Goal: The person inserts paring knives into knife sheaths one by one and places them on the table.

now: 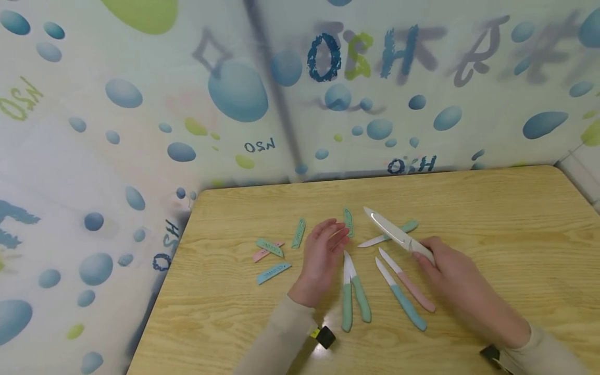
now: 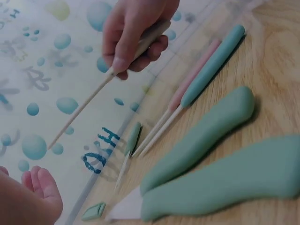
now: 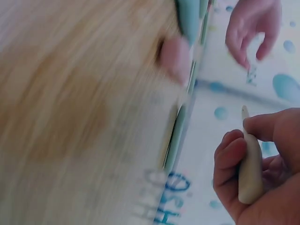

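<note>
My right hand [image 1: 459,273] grips a knife [image 1: 389,228] by its cream handle [image 3: 251,173], thumb along the handle. Its long blade is raised over the table and points to the far left. My left hand [image 1: 320,258] hovers left of the blade tip, fingers loosely bent, holding nothing. Between the hands lie two knives with green handles [image 1: 347,307], their blades close together. To their right are a blue-handled knife [image 1: 409,308] and a pink-handled knife [image 1: 417,292], side by side. Another green-handled knife [image 1: 410,226] lies partly behind the raised blade.
Left of my left hand lie a green blade cover [image 1: 298,233], a second green cover [image 1: 270,247] crossing a pink one [image 1: 260,255], and a blue cover [image 1: 274,273]. One more green cover [image 1: 348,221] sits beyond my left fingers. A patterned curtain [image 1: 300,104] backs the wooden table [image 1: 525,224].
</note>
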Demonstrator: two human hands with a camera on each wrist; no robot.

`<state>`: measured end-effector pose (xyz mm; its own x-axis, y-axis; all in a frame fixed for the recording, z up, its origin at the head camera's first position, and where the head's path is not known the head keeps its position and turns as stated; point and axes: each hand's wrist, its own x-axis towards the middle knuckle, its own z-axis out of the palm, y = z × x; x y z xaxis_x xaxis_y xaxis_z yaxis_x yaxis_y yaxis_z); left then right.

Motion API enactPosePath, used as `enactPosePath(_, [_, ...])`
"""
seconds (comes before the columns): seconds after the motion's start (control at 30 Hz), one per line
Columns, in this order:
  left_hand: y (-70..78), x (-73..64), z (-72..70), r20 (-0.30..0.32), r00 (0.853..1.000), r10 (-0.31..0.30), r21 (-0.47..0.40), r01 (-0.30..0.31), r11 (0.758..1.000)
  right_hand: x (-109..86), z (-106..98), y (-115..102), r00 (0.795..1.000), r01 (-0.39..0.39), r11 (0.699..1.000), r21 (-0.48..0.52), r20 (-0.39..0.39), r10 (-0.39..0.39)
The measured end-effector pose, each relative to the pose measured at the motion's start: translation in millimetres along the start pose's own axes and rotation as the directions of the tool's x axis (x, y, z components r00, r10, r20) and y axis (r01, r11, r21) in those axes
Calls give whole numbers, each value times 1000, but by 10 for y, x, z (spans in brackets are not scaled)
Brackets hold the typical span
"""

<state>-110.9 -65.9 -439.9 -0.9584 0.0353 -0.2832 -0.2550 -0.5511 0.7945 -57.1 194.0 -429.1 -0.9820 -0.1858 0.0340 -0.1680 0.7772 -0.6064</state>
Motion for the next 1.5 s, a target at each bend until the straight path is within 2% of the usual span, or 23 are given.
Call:
enactPosePath(0.27, [109, 17, -164, -48, 999, 22, -5, -23, 1000, 1, -216, 465, 997, -67, 997, -44, -39, 66])
enactPosePath(0.4, [158, 27, -226, -63, 997, 48, -2, -48, 999, -14, -296, 683, 993, -112, 992, -57, -30, 110])
enactPosePath(0.63, [232, 26, -335, -77, 995, 66, -8, -66, 998, -7, -419, 903, 987, -162, 983, -81, -4, 162])
enactPosePath(0.97, [253, 31, -388, -83, 994, 69, -23, -71, 997, 22, -495, 963, 983, -181, 960, -213, -15, 182])
enactPosePath(1.2, [263, 27, -404, -74, 993, 93, -31, -95, 995, 22, -479, 914, 995, -93, 938, -335, -4, 97])
enactPosePath(1.37, [298, 28, -443, -80, 992, 98, -53, -102, 993, 46, -465, 916, 996, -81, 935, -344, 1, 87])
enactPosePath(1.5, [346, 29, -492, -84, 992, 99, -74, -106, 992, 81, -479, 944, 989, -114, 945, -308, 56, 137])
